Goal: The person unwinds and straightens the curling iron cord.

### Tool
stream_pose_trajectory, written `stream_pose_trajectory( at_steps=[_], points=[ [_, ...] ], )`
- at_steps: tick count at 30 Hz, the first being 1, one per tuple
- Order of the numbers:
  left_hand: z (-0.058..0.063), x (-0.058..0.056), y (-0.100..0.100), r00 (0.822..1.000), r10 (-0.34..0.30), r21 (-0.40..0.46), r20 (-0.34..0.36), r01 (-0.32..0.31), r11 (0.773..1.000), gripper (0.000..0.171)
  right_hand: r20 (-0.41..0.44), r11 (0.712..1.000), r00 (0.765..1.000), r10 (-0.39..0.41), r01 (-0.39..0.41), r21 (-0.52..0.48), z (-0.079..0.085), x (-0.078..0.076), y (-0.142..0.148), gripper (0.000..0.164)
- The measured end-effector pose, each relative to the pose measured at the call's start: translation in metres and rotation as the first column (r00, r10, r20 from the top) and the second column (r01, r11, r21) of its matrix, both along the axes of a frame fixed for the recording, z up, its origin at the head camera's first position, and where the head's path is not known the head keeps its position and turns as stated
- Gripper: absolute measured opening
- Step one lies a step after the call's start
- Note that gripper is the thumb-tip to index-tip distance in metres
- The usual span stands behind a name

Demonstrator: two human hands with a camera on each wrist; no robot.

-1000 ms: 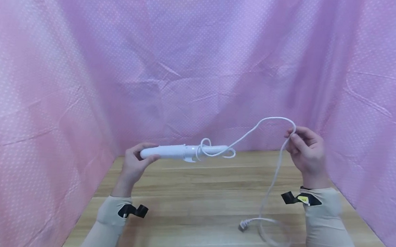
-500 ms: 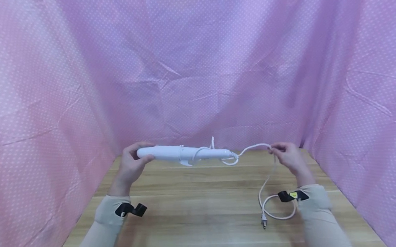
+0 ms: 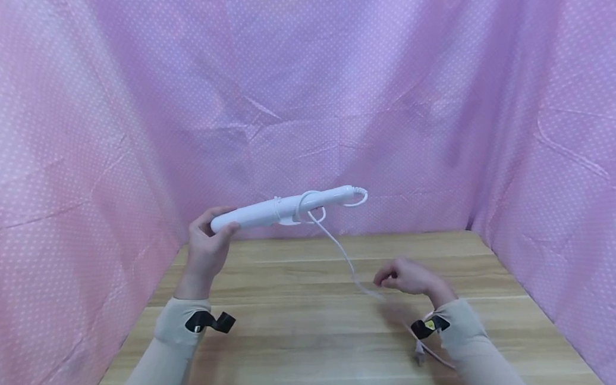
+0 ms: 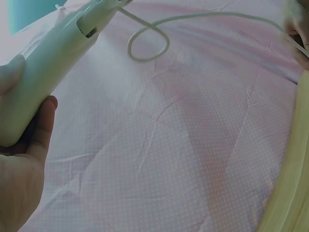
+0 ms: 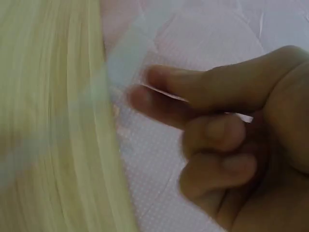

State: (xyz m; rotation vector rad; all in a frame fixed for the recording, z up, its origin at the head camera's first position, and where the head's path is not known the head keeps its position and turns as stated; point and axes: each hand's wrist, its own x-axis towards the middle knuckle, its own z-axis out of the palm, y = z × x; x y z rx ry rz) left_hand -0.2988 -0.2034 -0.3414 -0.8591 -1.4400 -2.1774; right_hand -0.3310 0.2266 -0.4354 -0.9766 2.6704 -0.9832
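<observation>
My left hand (image 3: 207, 250) grips the wider end of a white wand-shaped electric appliance (image 3: 257, 213), which is held above the table with its narrower end tilted up to the right. A white cord (image 3: 341, 251) loops around the narrow part and droops toward the right. Thumb and fingers lie on either side of the appliance (image 4: 48, 70) in the left wrist view. Just beside the cord is my right hand (image 3: 412, 277); its fingers are partly bent, and the blurred cord (image 5: 43, 130) passes clear of the fingertips. A plug (image 3: 419, 354) hangs near my right wrist, partly blurred.
A wooden table (image 3: 287, 334) lies below both hands. Pink dotted cloth (image 3: 314, 109) encloses the back and both sides. Black straps with small black mounts (image 3: 212, 322) sit on the wrists over beige sleeves.
The appliance's narrow end has swung upward. My right hand has moved left and down, and the cord has gone from pinched between its fingers to hanging free beside them.
</observation>
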Motion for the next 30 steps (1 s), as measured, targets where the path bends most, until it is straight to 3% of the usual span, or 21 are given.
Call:
stream_pose_trajectory(
  at_steps=[5,10,14,20,26,30],
  points=[
    [0.000,-0.001,0.004,1.000,0.016,0.040,0.001,-0.016,0.999,0.035,-0.073,0.973,0.984,-0.162,0.147,-0.177,0.015,0.006,-0.012,0.019],
    [0.001,-0.001,0.006,0.998,0.053,0.022,0.031,-0.054,0.998,0.034,-0.173,0.935,0.954,-0.247,0.187,-0.301,0.034,0.015,-0.027,0.016],
    [0.001,-0.001,0.008,0.997,0.058,0.015,0.051,-0.059,0.998,0.036,-0.177,0.897,0.942,-0.285,0.197,-0.396,0.044,0.022,-0.039,0.017],
    [0.001,-0.002,0.011,0.998,0.042,0.041,0.041,-0.044,0.998,0.031,-0.108,0.826,0.948,-0.298,0.200,-0.528,0.064,0.029,-0.058,0.020],
    [0.001,-0.004,0.014,0.998,0.037,0.065,0.050,-0.040,0.997,0.034,-0.105,0.800,0.947,-0.303,0.193,-0.568,0.092,0.048,-0.078,0.022],
    [0.002,-0.003,0.015,0.996,0.048,0.066,0.072,-0.053,0.996,0.039,-0.096,0.770,0.945,-0.313,0.194,-0.608,0.086,0.037,-0.089,0.022]
  ],
)
